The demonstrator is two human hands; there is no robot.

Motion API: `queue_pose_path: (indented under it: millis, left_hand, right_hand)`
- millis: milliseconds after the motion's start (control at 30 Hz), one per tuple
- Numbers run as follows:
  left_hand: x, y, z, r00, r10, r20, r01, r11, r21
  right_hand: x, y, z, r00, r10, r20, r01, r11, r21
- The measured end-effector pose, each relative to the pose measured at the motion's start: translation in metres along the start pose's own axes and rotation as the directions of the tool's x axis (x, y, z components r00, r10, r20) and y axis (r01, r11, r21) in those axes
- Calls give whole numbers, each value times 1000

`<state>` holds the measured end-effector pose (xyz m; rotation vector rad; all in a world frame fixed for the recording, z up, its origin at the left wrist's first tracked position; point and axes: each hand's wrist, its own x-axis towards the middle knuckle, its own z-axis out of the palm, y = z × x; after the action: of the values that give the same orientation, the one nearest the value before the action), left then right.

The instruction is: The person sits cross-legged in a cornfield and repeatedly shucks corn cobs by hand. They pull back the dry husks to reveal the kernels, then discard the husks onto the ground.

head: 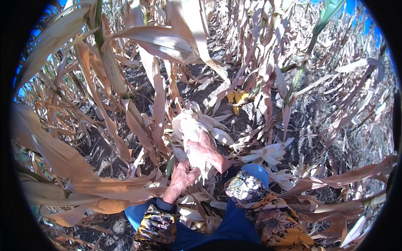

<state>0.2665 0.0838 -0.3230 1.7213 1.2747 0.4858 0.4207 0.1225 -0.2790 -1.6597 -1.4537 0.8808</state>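
My right hand point(205, 149) is closed around a bundle of pale, dry corn husk point(185, 124), partly washed out by bright sun. Just below and to the left, my left hand point(182, 175) grips the lower end of the same husk, thumb across it. Whether an ear sits inside the husk is hidden. Loose peeled husks point(221, 135) fan out to the right of the bundle. Beyond my hands, several yellow corn ears point(237, 98) lie on the soil among dry leaves.
A thick corn stalk point(113, 70) stands at the left, its broad dry leaves point(78, 171) reaching towards my left wrist. Another stalk point(300, 73) rises at the right. An opened white husk point(271, 153) lies beside my right knee point(257, 172). Leaf litter covers the ground between my legs.
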Motion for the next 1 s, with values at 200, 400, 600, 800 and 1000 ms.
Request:
queue_pose_path:
  millis: [200, 400, 600, 800, 1000]
  left_hand:
    - [-2, 29, 16, 983, 184, 18, -182, 946, 268]
    - [1, 8, 9, 999, 6, -37, -7, 999, -34]
    - [9, 2, 18, 983, -10, 181, 90, 893, -441]
    - [5, -1, 12, 982, 71, 175, -17, 958, -288]
    - [10, -17, 7, 983, 142, 119, -107, 960, -259]
  right_hand:
    - [4, 30, -18, 940, -73, 334, 220, 877, -428]
    - [-2, 31, 4, 980, -78, 183, 135, 937, -322]
    - [2, 50, 13, 980, -106, -167, 98, 994, -51]
    - [-9, 45, 13, 968, -251, -25, 247, 963, -108]
    - [15, 66, 20, 779, -393, 488, 627, 501, -597]
